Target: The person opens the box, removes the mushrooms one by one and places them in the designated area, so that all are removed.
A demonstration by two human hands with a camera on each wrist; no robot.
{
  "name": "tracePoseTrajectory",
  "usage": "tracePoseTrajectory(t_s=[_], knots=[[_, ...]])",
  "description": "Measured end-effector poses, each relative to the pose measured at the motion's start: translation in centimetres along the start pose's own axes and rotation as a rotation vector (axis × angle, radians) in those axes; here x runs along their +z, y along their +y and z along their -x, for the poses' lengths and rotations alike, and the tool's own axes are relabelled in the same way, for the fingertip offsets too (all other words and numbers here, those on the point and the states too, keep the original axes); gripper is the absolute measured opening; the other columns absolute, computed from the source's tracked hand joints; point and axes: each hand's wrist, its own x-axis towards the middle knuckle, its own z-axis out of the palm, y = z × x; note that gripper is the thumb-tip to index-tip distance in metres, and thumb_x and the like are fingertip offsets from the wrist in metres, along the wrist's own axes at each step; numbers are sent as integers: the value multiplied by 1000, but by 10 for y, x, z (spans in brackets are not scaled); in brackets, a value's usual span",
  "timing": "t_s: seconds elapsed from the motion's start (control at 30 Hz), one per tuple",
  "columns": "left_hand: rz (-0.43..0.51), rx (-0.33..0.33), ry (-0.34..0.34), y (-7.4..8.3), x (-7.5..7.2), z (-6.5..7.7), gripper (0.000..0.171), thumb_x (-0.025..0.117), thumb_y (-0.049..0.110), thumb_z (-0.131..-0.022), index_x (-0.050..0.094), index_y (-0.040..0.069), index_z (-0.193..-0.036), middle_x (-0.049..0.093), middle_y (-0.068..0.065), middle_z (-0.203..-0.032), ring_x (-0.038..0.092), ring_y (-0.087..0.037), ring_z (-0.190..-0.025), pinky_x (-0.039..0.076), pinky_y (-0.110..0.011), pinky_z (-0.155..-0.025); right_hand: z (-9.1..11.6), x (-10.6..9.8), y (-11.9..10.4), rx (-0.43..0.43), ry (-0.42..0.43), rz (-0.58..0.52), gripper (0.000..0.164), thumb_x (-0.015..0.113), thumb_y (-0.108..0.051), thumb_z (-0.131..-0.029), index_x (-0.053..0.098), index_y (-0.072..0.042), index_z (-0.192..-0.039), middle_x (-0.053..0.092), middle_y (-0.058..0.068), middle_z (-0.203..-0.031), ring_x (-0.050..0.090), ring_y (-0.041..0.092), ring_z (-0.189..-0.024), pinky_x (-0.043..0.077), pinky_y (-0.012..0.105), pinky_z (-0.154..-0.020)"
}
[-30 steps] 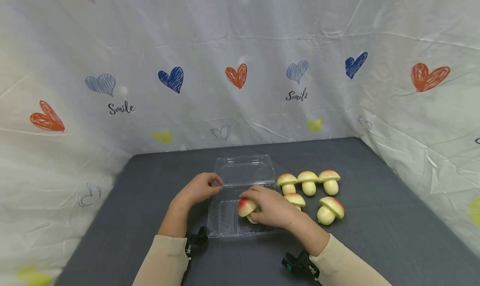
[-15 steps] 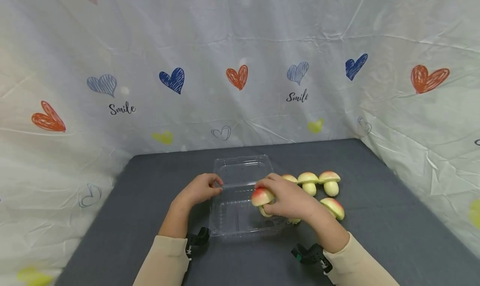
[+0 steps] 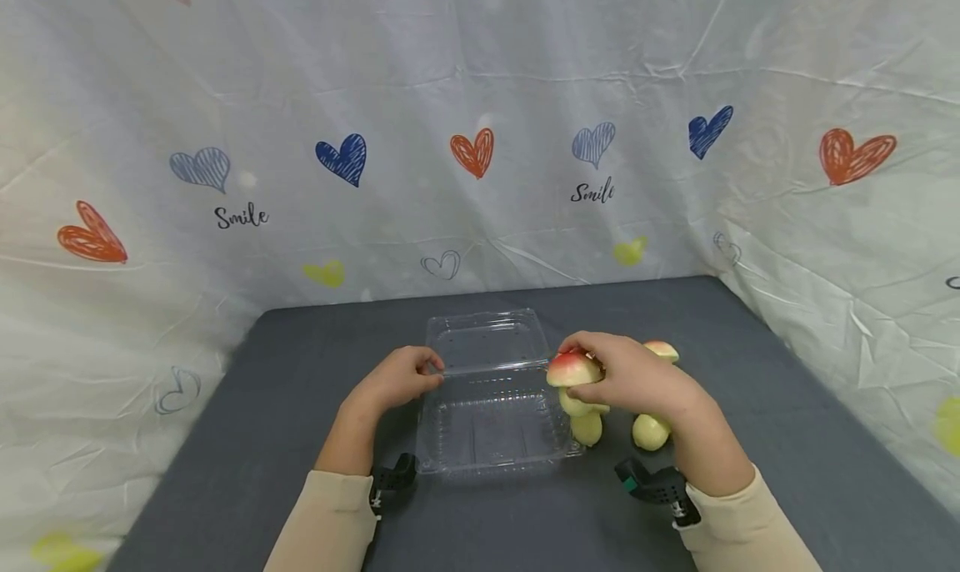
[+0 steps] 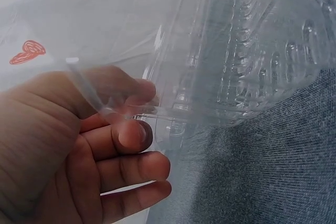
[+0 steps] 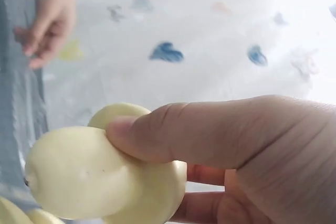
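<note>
At the corner by the hinge of a clear plastic clamshell box (image 3: 497, 451), my left hand (image 3: 397, 378) pinches the edge. The left wrist view shows thumb and forefinger on that plastic edge (image 4: 178, 111), the other fingers curled below. My right hand (image 3: 637, 378) grips a toy mushroom (image 3: 572, 369) with a red and cream cap, held at the box's right side. In the right wrist view the thumb presses on the mushroom's pale stem (image 5: 79, 174). Below it in the head view shows another mushroom (image 3: 587, 429), partly covered.
The box's lid (image 3: 487, 340) lies folded back behind the base. More mushrooms, one at the back (image 3: 662, 351) and one nearer (image 3: 651, 432), are partly hidden by the right hand. A dark cloth covers the table (image 3: 330, 330); a heart-print curtain (image 3: 405, 213) hangs behind.
My right hand has carried the mushroom rightward, from over the box's base to beside the other mushrooms, covering some of them. The left hand and the box have stayed in place.
</note>
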Motion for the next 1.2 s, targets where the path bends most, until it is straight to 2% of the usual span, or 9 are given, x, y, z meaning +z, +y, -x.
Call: tracePoseTrajectory(t_s=[0.1,0.27,0.57,0.8,0.93,1.03,1.2], knots=[[-2,-4,5,0,1,-1,18,68,15,-100,70,7,-116,59,-4,-73,53,-18,-60,45,-35,-58,6,-12,7,65,-4,-28,46,79,-25,-89,64,-11,-131,66,-2,-109,61,18,-94,50,40,-80],[-2,-12,7,0,1,0,18,68,16,-100,70,8,-116,57,-5,-71,51,-18,-58,43,-35,-57,18,-28,22,153,-2,-12,60,80,-31,-90,60,0,-138,66,7,-118,62,23,-100,50,42,-83],[-6,-23,5,0,1,-1,21,67,16,-101,69,7,-120,58,-5,-75,51,-18,-60,43,-35,-58,30,-43,39,216,-34,-69,56,80,-29,-88,62,-1,-133,66,4,-109,61,20,-92,50,40,-79],[-4,-23,9,-2,1,-2,23,67,15,-100,69,5,-120,57,-5,-72,49,-17,-57,42,-34,-57,40,-50,50,268,-28,-34,57,80,-32,-87,63,-4,-134,65,6,-115,60,25,-103,49,45,-83],[-9,-18,13,-3,1,-2,23,67,16,-100,69,5,-120,57,-5,-71,49,-17,-56,43,-35,-56,44,-56,58,332,-26,-5,67,81,-36,-87,59,1,-138,64,16,-123,59,34,-110,50,50,-84],[-10,-13,15,-2,1,-2,22,68,16,-100,69,5,-120,57,-5,-72,50,-17,-57,43,-35,-56,47,-60,65,388,-40,-33,69,80,-34,-88,55,7,-138,62,20,-123,60,35,-107,53,51,-82],[-13,-6,14,-2,2,-3,22,68,16,-100,69,5,-119,57,-5,-71,50,-17,-56,43,-34,-56,53,-65,76,507,-88,-138,67,77,-31,-92,51,12,-135,62,16,-108,63,28,-92,55,44,-74]])
